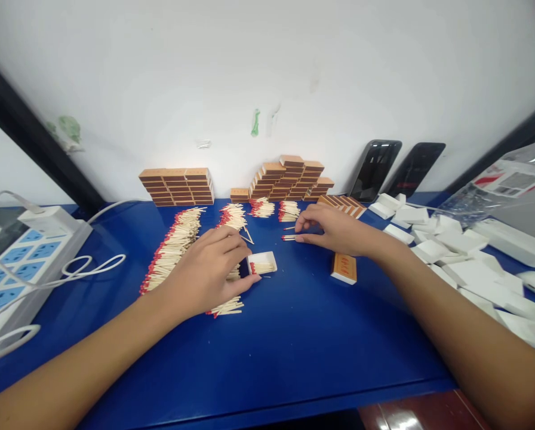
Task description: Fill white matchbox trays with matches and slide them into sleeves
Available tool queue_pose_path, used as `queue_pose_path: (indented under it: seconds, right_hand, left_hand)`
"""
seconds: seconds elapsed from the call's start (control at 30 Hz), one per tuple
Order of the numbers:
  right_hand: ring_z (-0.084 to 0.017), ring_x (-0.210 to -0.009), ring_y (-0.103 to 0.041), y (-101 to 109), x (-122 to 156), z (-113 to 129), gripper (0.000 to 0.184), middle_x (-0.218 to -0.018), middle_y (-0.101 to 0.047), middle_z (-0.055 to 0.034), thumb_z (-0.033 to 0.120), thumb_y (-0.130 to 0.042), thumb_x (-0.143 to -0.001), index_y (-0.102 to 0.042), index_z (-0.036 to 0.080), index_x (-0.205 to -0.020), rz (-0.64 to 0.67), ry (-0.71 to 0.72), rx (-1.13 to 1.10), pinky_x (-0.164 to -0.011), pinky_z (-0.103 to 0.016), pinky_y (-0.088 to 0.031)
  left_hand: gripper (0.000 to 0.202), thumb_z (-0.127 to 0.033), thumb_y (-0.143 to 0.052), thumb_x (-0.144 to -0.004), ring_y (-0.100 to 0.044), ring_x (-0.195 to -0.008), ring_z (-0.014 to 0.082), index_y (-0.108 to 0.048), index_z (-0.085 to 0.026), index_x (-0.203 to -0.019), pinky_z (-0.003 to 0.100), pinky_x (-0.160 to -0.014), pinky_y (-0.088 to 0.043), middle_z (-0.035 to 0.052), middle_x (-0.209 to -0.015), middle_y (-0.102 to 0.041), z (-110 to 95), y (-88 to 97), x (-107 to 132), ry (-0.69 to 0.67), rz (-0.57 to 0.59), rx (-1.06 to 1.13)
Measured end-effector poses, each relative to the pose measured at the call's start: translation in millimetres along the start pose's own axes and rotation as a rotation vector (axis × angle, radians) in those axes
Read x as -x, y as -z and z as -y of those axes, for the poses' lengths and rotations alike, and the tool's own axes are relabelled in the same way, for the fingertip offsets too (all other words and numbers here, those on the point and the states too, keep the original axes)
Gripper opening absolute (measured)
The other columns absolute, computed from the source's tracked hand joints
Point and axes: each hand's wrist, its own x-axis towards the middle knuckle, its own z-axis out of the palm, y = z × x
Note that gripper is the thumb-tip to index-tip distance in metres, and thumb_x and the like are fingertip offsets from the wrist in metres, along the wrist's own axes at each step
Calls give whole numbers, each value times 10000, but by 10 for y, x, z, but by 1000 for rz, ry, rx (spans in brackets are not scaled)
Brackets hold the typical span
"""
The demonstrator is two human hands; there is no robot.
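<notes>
My left hand (218,260) grips a small white matchbox tray (273,260) by its left end, thumb at the front and fingers behind. Some red-tipped matches (262,267) lie inside it. To the right, my right hand (328,228) is closed at the fingertips on a few loose matches (289,237), their red heads pointing left. Just below that hand, an orange matchbox sleeve (344,267) rests on the blue table. Beneath and behind my left hand spreads a long heap of matches (173,251), partly covered by it. Smaller match piles (289,211) sit farther back.
Stacked matchboxes (178,186) and a stepped stack (289,179) stand against the wall. Two dark phones (375,170) lean there at right. White trays (469,251) cover the right side of the blue table (267,358). A power strip (23,263) with cables occupies the left.
</notes>
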Motion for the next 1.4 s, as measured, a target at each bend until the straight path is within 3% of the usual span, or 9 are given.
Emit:
queue_pose_path:
  seconds: [0.23, 0.5, 0.77, 1.07, 1.4]
  right_hand:
    - [-285, -979, -613, -81, -27, -41, 147, -945, -703, -100, 319, -623, -953, -717, 241, -871, 3, 26, 37, -806, -397, -497]
    - [-302, -981, -600, -102, -36, 22, 187, -929, -693, -115, 347, -577, -970, -676, 232, -861, -35, 48, 32, -814, -422, -483]
    - [-283, -988, -596, -70, -4, 267, 178, -942, -669, -98, 346, -586, -1001, -665, 234, -888, -131, 90, -14, -825, -398, -465]
    - [-232, -948, -580, -227, 79, 617, 134, -978, -635, -75, 298, -616, -1042, -649, 223, -936, -149, 202, -96, -807, -346, -473]
    - [-235, -956, -576, -375, 91, 713, 90, -982, -651, -76, 225, -636, -1031, -661, 202, -948, -151, 271, -41, -840, -371, -472]
  left_hand:
    - [244, -379, -748, -958, -672, -1059, 291, -735, -157, -1057, 461, -929, -590, 110, -1025, -759, -2, 7, -10, 3, 12, -11]
    - [268, -379, -761, -949, -675, -1073, 297, -742, -141, -1071, 459, -928, -588, 112, -1023, -762, 7, 2, -11, -6, 1, -18]
    - [258, -378, -750, -958, -670, -1034, 280, -747, -139, -1055, 443, -910, -584, 103, -1009, -766, -2, 10, -10, 19, -20, -33]
    - [258, -387, -760, -950, -664, -1039, 284, -748, -146, -1040, 445, -918, -578, 93, -993, -768, -13, -1, -18, 29, -36, -44]
    - [269, -401, -757, -953, -662, -1047, 282, -748, -140, -1021, 451, -920, -578, 96, -1009, -764, -28, -7, -12, 22, -36, -34]
